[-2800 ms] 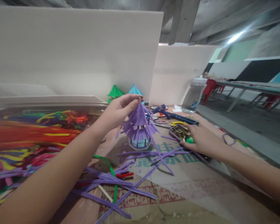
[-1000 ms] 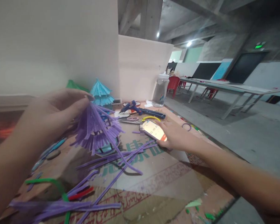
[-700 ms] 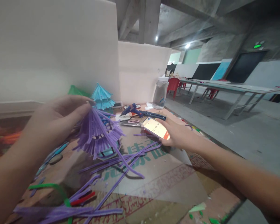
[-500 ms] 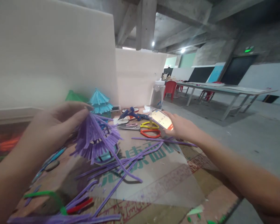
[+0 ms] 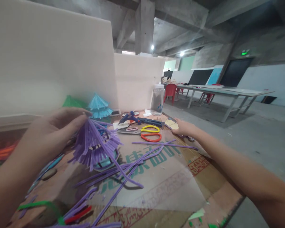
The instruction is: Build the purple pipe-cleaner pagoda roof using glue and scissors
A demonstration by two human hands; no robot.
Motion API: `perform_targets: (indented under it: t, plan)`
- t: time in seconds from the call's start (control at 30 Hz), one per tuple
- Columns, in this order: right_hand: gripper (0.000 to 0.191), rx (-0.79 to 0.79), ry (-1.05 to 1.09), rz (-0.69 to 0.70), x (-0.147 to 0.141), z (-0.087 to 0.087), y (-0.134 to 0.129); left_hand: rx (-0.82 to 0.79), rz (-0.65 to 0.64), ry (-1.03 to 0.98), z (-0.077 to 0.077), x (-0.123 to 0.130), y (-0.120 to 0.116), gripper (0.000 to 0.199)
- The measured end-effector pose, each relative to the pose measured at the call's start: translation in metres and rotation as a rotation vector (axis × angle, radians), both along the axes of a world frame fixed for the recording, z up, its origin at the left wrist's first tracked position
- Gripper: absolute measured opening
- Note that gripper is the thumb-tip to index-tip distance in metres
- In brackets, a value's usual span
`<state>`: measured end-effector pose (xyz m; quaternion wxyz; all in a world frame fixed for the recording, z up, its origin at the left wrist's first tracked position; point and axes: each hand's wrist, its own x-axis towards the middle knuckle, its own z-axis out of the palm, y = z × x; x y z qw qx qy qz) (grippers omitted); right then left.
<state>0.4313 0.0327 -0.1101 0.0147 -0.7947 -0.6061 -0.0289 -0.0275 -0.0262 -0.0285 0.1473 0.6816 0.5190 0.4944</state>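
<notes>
My left hand (image 5: 54,128) pinches the peak of a small tiered pagoda-like model (image 5: 95,144) made of purple pipe cleaners, with blue-green parts below. One long purple strand hangs from its right side. My right hand (image 5: 186,127) grips a phone (image 5: 171,123) low over the far right part of the work surface; whether the phone touches the surface I cannot tell. Several loose purple pipe cleaners (image 5: 152,154) lie crossed on a clear sheet over cardboard (image 5: 161,186). Scissors with yellow and orange-red handles (image 5: 151,137) lie left of the phone.
Behind the scissors lies a blue glue gun (image 5: 131,117). A clear bottle (image 5: 158,101) stands at the back. Blue (image 5: 98,106) and green (image 5: 73,102) tiered models sit at the left against a white partition (image 5: 137,82). Green (image 5: 40,204) and red (image 5: 78,214) pipe cleaners lie in front.
My right hand has lowered the phone and turned its screen away, so it looks flatter and dimmer. The left hand keeps hold of the purple model. The view has shifted slightly.
</notes>
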Motion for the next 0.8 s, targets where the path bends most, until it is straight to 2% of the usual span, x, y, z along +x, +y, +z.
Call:
perform_targets:
  t: [0.13,0.23,0.3,0.4,0.47,0.57,0.7,0.8]
  plan:
    - [0.087,0.018,0.001,0.042,0.001,0.005,-0.005,-0.042,0.004,0.008,0.003,0.006,-0.007,0.043]
    - [0.081,0.103,-0.031,0.106,-0.009,0.012,-0.012,-0.07,0.014,-0.034,0.006,0.008,-0.011,0.042]
    - [0.065,0.253,-0.038,0.224,-0.025,0.016,-0.018,-0.066,0.01,-0.067,0.007,0.007,-0.011,0.042]
    - [0.042,0.509,0.09,0.527,-0.065,0.017,-0.029,-0.03,-0.039,-0.076,0.007,0.002,-0.007,0.038]
    - [0.037,0.484,0.207,0.722,-0.099,0.017,-0.037,0.017,-0.06,-0.082,0.007,-0.001,-0.003,0.033]
    - [0.032,0.343,0.269,0.876,-0.15,0.016,-0.044,0.029,-0.086,-0.106,0.006,-0.005,0.002,0.032]
    - [0.029,0.222,0.433,0.967,-0.203,0.011,-0.037,0.072,-0.109,-0.089,0.004,-0.008,0.007,0.038]
    - [0.022,0.153,0.559,0.992,-0.223,0.0,-0.029,0.066,-0.092,-0.083,0.003,-0.008,0.008,0.039]
